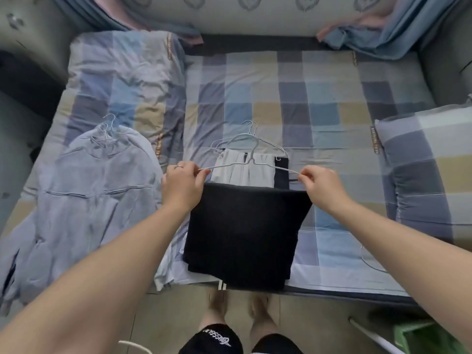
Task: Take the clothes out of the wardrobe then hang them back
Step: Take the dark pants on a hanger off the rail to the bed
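A folded black garment [245, 231] lies on the checked bed [319, 103], reaching to its near edge. Just beyond it lies a white garment [242, 172] on other wire hangers. Above both I hold a thin wire hanger [251, 159] level by its ends. My left hand [182, 186] pinches the left tip and my right hand [319, 186] pinches the right tip. The hanger's hook curves away from me over the white garment. A pale blue shirt [86, 200] on its own wire hanger is spread on the bed to the left.
A checked pillow [429, 169] lies at the right and a folded checked quilt [122, 80] at the far left. Blue curtains [383, 34] hang at the far side. My bare feet [237, 310] stand on the tiled floor by the bed edge. A green box [429, 338] sits at bottom right.
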The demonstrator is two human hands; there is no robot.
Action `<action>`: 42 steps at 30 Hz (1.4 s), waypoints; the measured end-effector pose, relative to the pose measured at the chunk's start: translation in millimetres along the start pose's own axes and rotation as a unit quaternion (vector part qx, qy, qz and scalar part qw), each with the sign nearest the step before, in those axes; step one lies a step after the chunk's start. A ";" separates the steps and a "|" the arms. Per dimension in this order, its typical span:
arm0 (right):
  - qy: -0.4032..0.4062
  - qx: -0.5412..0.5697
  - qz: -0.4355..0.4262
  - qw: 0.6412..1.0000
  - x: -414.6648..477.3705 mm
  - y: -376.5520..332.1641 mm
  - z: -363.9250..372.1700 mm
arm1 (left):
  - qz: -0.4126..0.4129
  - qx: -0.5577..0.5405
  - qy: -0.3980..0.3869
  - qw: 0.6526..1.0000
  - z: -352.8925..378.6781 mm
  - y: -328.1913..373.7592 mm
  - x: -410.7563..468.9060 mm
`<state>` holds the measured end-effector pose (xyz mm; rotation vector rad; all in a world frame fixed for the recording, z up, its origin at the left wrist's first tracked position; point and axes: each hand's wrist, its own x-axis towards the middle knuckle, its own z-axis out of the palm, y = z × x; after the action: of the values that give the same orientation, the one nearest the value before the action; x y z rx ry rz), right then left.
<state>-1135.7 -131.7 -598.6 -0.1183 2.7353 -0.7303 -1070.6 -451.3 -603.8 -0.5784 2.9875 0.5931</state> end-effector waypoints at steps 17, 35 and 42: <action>-0.182 0.018 0.127 0.975 89.1 25.7 124.0 | -0.038 -0.008 -0.180 0.983 150.7 -5.6 74.0; -0.050 0.030 0.067 0.996 -64.0 -57.3 10.2 | 0.094 0.020 -0.154 0.983 -2.8 57.7 -27.4; 0.047 0.032 0.122 0.991 -99.6 -86.8 7.4 | 0.182 0.006 -0.171 0.968 -30.8 62.4 -25.6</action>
<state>-1038.8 -194.8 -534.3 0.2659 2.7438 -0.7679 -1068.7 -400.4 -549.9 0.0802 2.7686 0.6182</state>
